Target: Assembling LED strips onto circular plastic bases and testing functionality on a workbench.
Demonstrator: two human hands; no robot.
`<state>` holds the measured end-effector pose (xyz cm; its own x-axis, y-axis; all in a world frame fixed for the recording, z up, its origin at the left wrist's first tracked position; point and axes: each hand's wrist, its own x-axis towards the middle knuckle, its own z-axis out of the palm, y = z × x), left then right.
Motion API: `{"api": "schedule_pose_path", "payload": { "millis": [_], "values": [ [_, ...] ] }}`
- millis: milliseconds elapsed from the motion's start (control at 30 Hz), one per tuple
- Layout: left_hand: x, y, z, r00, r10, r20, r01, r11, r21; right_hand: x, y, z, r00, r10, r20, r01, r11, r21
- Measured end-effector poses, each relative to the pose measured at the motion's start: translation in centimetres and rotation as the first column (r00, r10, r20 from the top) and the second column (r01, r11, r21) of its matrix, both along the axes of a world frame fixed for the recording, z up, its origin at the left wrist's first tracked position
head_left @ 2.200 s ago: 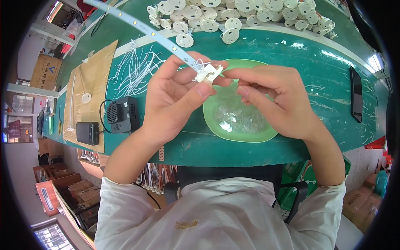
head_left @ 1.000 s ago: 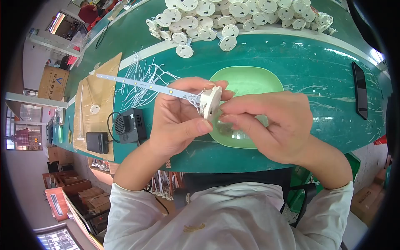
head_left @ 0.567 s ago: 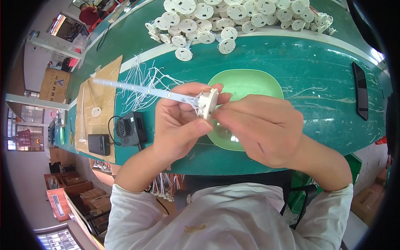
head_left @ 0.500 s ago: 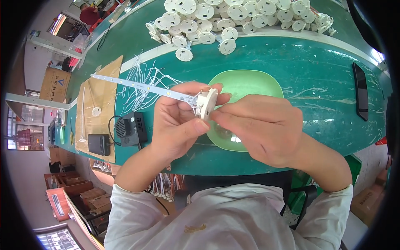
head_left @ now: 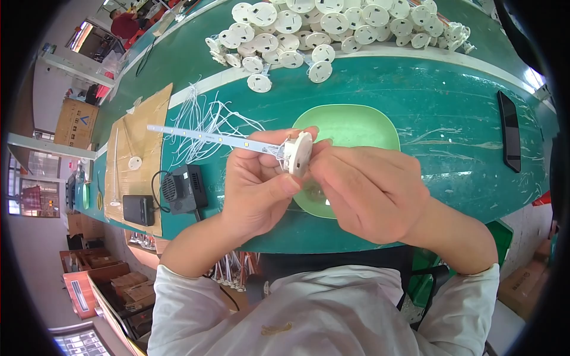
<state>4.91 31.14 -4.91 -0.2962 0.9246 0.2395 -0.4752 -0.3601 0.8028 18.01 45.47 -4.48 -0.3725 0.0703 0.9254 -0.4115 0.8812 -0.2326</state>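
Note:
My left hand (head_left: 252, 190) grips a round white plastic cap (head_left: 298, 155) between thumb and fingers, its disc face turned toward the right. Out of the cap's back, a narrow LED strip (head_left: 205, 137) points left over the bench, with thin white wires bunched where the two meet. Against the disc's face, my right hand (head_left: 374, 187) is closed in a pinch; whatever the fingertips hold, if anything, is hidden. Behind and partly under my hands lies a light green plastic tray (head_left: 356, 121).
Loose white wires (head_left: 199, 124) lie left of the tray, near a black boxy device (head_left: 184, 188) and a smaller black box (head_left: 139, 209) on cardboard (head_left: 155, 124). Many white caps (head_left: 288, 22) are heaped at the back. A black phone-like slab (head_left: 509, 130) lies far right.
The strip's free end has swung right and down, and the cap has turned slightly. My right hand has shifted a little, still pinched at the disc.

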Motion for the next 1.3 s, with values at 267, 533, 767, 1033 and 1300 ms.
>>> {"api": "schedule_pose_path", "payload": {
  "millis": [267, 533, 767, 1033, 1300],
  "values": [
    [0.3, 0.7, 0.1, 0.992, 0.064, 0.108, -0.06, 0.997, -0.042, -0.2, 0.4, 0.5, 0.998, 0.003, 0.07, -0.002, 1.0, -0.013],
    [-3.1, 0.3, 7.8, 0.78, 0.253, -0.572, -0.446, 0.866, -0.226, 0.0, 0.7, 2.0, 0.997, -0.006, 0.079, 0.007, 1.0, -0.008],
    [-24.5, -16.8, 13.4, -0.06, -0.015, -0.998, -0.996, 0.069, 0.059, 0.7, 1.0, 1.7, 0.984, 0.057, 0.169, -0.038, 0.993, -0.113],
    [-28.2, -23.1, 10.4, 0.072, -0.67, -0.739, -0.98, -0.184, 0.071, 0.9, 1.1, 1.6, 0.971, 0.128, 0.201, -0.12, 0.991, -0.054],
    [-20.7, 0.8, 14.9, -0.447, -0.119, -0.887, -0.681, 0.689, 0.251, 0.9, 1.5, 1.3, 0.973, 0.124, 0.192, -0.134, 0.99, 0.038]
  ]
}}
